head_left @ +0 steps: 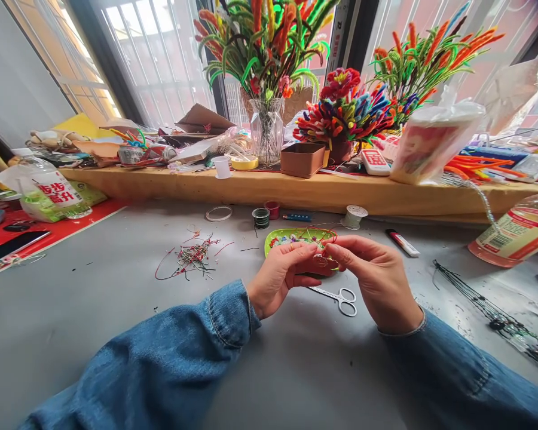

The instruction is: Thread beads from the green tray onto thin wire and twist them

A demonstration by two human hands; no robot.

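My left hand (278, 275) and my right hand (381, 278) meet over a green tray (268, 243) holding small coloured beads. A thin red cord (330, 237) runs between my fingertips, with the thumb and forefinger of each hand pinched on it. Some small round piece shows below the cord between the hands, too small to make out. Just under my hands lies a pair of silver scissors (347, 301), its blades partly hidden by the left fingers.
Cord scraps (195, 255) lie left of the tray. Behind it stand a dark thread spool (260, 218), a red spool (272, 209) and a white spool (355, 216). Right are a lighter (402, 243), knotted dark cords (479, 298) and a bottle (515, 233). A cluttered ledge (174, 185) runs behind.
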